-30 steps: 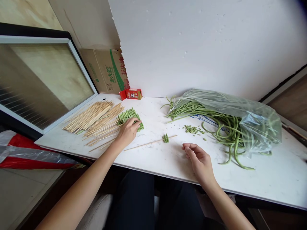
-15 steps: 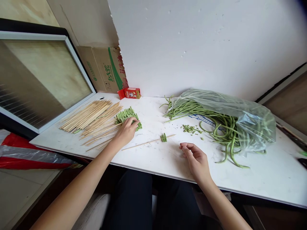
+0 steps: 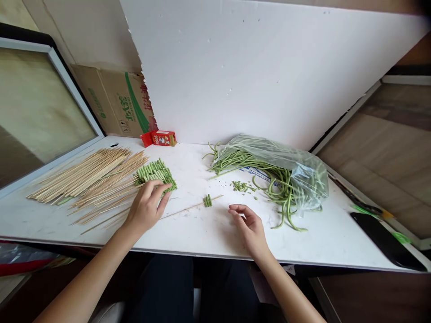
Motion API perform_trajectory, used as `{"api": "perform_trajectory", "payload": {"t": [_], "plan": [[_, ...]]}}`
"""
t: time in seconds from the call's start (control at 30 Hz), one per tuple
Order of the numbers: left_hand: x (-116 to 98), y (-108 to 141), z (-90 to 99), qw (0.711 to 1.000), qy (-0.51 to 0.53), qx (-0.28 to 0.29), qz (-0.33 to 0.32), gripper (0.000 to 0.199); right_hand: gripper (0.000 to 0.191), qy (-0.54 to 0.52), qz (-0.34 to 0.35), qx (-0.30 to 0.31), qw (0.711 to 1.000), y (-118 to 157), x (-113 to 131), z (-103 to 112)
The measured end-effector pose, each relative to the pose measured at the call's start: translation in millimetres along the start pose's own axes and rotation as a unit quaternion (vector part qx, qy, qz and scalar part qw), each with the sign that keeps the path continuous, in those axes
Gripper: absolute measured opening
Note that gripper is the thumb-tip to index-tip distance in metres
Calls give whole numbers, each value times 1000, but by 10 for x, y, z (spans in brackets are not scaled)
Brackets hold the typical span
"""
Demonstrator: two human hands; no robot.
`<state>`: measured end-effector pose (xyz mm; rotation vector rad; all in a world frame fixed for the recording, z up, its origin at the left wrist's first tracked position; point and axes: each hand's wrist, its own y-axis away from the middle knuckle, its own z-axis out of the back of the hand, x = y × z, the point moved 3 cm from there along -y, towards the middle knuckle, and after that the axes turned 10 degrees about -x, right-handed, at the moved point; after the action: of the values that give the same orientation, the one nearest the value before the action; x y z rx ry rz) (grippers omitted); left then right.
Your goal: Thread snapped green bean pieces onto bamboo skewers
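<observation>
My left hand [image 3: 146, 205] hovers at the near side of a pile of skewered green bean pieces [image 3: 156, 170], thumb and forefinger apart. It hides part of the pile and some skewer ends. A single bamboo skewer [image 3: 188, 208] lies on the white tabletop between my hands, with a few short bean pieces [image 3: 208, 200] close together near its pointed tip. To the right of that tip, my right hand [image 3: 249, 226] is held low over the table. Its fingers are loosely curled, thumb and forefinger slightly apart, and nothing shows between them.
Bare bamboo skewers [image 3: 87, 172] lie heaped on the left. Long green beans [image 3: 242, 159] spill from a clear plastic bag [image 3: 308, 177], with bean scraps [image 3: 243, 186] before it. A red box [image 3: 163, 138] and a carton [image 3: 116, 103] stand behind; a black phone [image 3: 385, 240] lies far right.
The view has turned to the right, bringing the phone into sight. My left hand has drawn back slightly from the skewered beans, with its fingers parted. My right hand stays near the lone skewer's tip.
</observation>
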<state>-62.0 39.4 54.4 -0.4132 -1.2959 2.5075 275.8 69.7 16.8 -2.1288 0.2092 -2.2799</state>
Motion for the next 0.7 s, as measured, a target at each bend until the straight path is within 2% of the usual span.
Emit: {"api": "perform_trajectory", "payload": {"t": [0.1, 0.2, 0.3, 0.47, 0.53, 0.57, 0.6, 0.63, 0.7], "plan": [[-215, 136, 61, 999, 40, 11, 2, 23, 41, 35, 22, -16, 999, -101, 12, 132], [-345, 260, 33, 998, 58, 31, 9, 20, 42, 71, 28, -49, 996, -270, 26, 300], [-369, 333, -37, 996, 60, 64, 28, 21, 40, 116, 44, -65, 990, -482, 84, 422], [-316, 376, -116, 991, 62, 103, 49, 14, 36, 231, 93, -41, 968, -958, 129, 488], [-306, 386, -136, 990, 68, 108, 55, 13, 33, 319, 169, -37, 932, -1194, 111, 495], [-303, 390, -144, 990, 71, 106, 59, 15, 32, 385, 234, -35, 892, -1308, 107, 488], [-301, 394, -151, 990, 76, 103, 64, 16, 31, 450, 300, -36, 840, -1416, 102, 475], [-300, 398, -159, 989, 81, 101, 69, 18, 30, 470, 322, -36, 821, -1529, 86, 470], [-295, 406, -177, 987, 94, 101, 79, 20, 32, 492, 342, -20, 801, -1738, 65, 441]]}}
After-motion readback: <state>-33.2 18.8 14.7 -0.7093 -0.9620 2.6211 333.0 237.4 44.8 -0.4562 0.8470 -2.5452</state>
